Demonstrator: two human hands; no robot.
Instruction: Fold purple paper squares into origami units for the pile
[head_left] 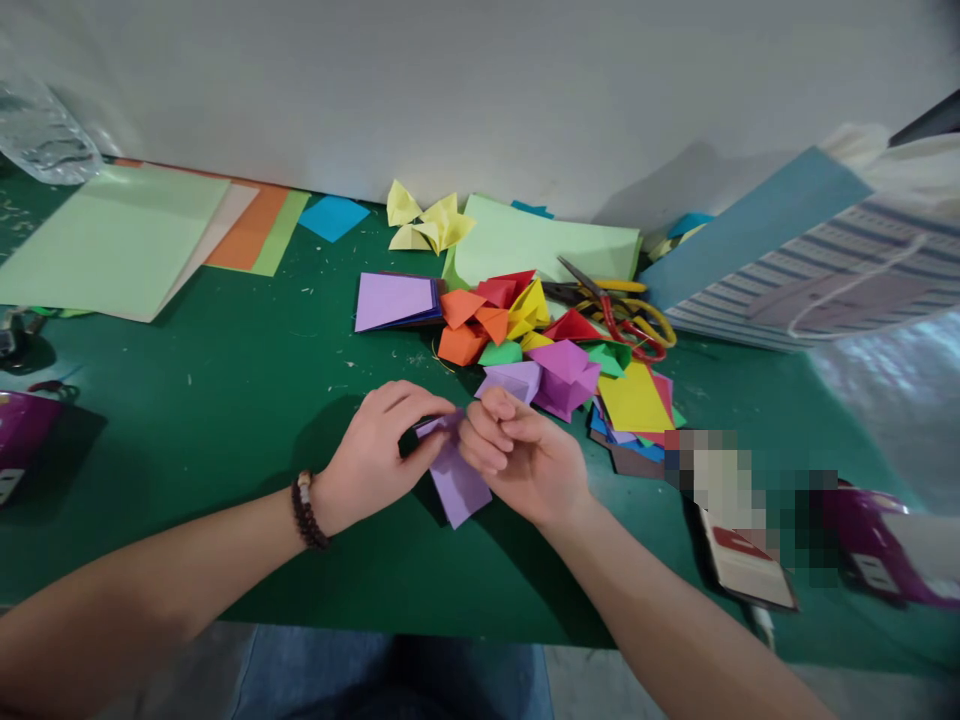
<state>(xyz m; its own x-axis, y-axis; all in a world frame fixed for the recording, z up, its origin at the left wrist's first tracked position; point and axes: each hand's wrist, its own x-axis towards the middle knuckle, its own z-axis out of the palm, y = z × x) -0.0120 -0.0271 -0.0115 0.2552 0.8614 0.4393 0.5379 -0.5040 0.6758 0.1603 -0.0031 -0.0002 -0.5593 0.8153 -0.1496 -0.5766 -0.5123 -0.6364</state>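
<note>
A folded piece of purple paper (459,485) lies on the green table between my hands, tilted at an angle. My left hand (379,450) pinches its upper left edge between thumb and fingers. Curled closed, my right hand (525,455) touches the paper's upper right side and covers part of it. Whether anything sits inside its fingers is hidden. Just beyond my right hand is a folded lilac piece (511,380), beside a folded magenta piece (566,375).
Behind my hands are folded orange pieces (461,335), a purple-topped paper stack (394,300), red-handled scissors (611,305) and yellow paper (637,398). A phone (739,560) and striped bag (810,265) stand right. Large pale green sheets (120,235) and a clear bottle (41,125) are left.
</note>
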